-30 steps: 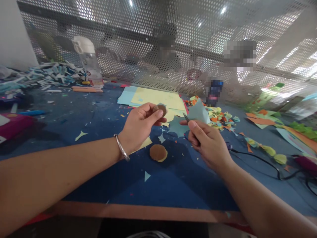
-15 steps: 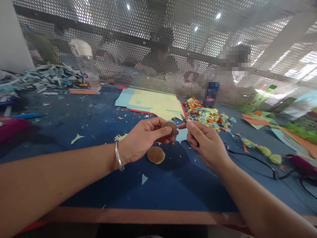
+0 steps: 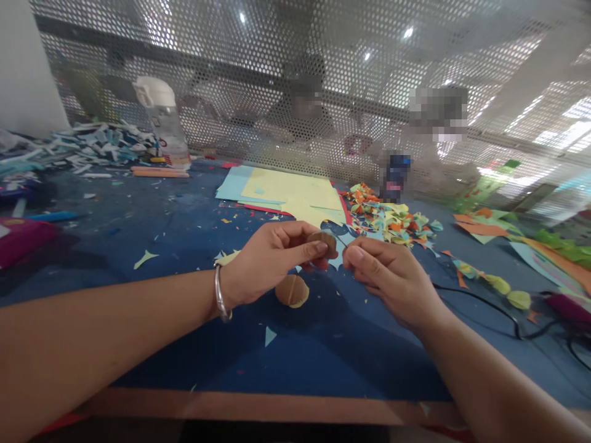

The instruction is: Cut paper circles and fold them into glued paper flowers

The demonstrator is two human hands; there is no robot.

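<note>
Between the thumb and fingers of my left hand (image 3: 281,252), which wears a silver bangle, is a small brown cardboard disc (image 3: 329,241). My right hand (image 3: 388,271) is closed in a pinch on a thin dark stick-like tool (image 3: 341,242). The tool's tip points toward the disc's right edge; whether they touch I cannot tell. Most of the tool is hidden in my fingers. Below my left hand, a second brown disc (image 3: 290,290) lies on the table, with a crease down its middle and a pale yellow layer showing under its rim.
Yellow and blue paper sheets (image 3: 290,187) are stacked ahead. Colourful paper cutouts (image 3: 401,221) are heaped to their right. A water bottle (image 3: 168,129) stands back left beside paper strips (image 3: 92,147). A black cable (image 3: 489,298) crosses the right side. People sit behind the perforated screen (image 3: 221,74).
My left hand has shifted slightly right and tilted the disc. My right hand has moved a little lower and right, and the tool in it has turned, its tip now nearer the disc.
</note>
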